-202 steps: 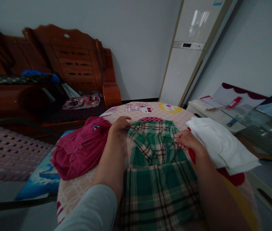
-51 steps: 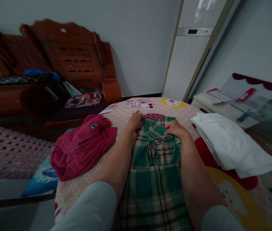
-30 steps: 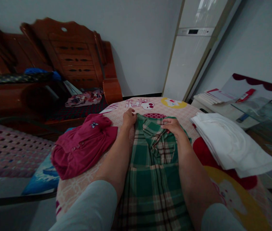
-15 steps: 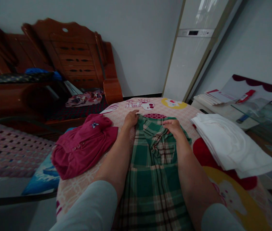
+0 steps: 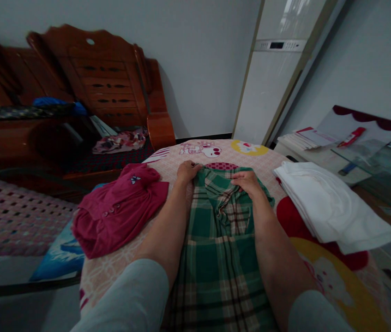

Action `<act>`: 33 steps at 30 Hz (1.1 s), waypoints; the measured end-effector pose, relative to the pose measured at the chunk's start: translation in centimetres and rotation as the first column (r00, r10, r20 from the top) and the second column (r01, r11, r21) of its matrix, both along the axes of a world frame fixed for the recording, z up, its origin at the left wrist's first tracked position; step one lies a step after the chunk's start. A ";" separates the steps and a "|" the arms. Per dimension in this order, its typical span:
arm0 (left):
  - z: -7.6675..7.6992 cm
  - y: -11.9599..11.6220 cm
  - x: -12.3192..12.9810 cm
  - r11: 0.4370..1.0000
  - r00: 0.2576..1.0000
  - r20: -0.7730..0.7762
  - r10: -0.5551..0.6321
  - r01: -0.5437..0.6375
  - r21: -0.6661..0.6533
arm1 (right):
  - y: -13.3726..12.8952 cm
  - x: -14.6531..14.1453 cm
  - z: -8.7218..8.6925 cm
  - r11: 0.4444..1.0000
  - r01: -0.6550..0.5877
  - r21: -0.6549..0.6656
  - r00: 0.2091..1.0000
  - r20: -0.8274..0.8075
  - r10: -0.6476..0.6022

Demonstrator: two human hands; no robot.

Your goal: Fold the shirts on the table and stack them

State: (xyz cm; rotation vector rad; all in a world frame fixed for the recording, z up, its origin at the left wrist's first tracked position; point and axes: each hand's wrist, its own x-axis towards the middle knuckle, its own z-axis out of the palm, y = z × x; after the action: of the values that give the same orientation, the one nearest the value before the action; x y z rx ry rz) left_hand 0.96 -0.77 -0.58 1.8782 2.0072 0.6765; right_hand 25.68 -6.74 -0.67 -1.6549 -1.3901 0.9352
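A green plaid shirt [image 5: 221,272] lies lengthwise in front of me on the patterned tablecloth [image 5: 122,276], its upper part folded over and bunched near the collar. At its far left corner, my left hand [image 5: 188,171] has its fingers closed on the fabric edge. My right hand [image 5: 248,181] pinches the cloth near the far right, beside the collar. A crumpled magenta shirt [image 5: 119,212] with buttons rests left of my left forearm. To the right of my right arm is a folded white garment [image 5: 333,207].
Beyond the table on the left stands a carved wooden sofa [image 5: 101,78] with cloths on it. A pink woven plastic chair [image 5: 18,216] is at the near left. Behind stands a tall white air conditioner [image 5: 271,87]. Papers [image 5: 306,138] and a glass shelf [image 5: 378,170] are at right.
The fingers of my left hand have come down and closed on the plaid shirt's far left corner. My right hand keeps its pinch, and the view has shifted slightly.
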 end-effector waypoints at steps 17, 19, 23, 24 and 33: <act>-0.5 0.0 -0.1 0.996 0.991 -0.108 0.080 -0.075 0.053 | 0.9 -1.3 -1.0 0.983 0.010 0.184 0.981 0.187 -0.045; -0.5 -0.1 -0.1 0.996 0.992 -0.092 0.081 -0.076 0.052 | 1.0 -1.2 -1.0 0.976 0.005 0.216 0.988 0.153 -0.039; -0.5 -0.2 0.1 0.996 0.993 -0.089 0.082 -0.078 0.045 | 1.4 -1.0 -1.2 0.947 0.020 0.320 0.995 0.091 -0.052; -0.5 -0.3 0.1 0.996 0.992 -0.092 0.085 -0.081 0.042 | 1.5 -0.9 -1.3 0.946 0.020 0.323 0.993 0.103 -0.056; 1.1 -0.3 0.6 0.950 0.999 0.020 0.028 -0.033 0.310 | 1.8 1.1 0.7 0.959 0.123 0.254 0.960 0.215 -0.180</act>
State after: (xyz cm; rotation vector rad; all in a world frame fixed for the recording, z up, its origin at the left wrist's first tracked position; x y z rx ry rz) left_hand 1.55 -1.09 0.53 2.0052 2.0184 1.0671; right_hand 26.77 -4.93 0.06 -1.6995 -1.4431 0.4733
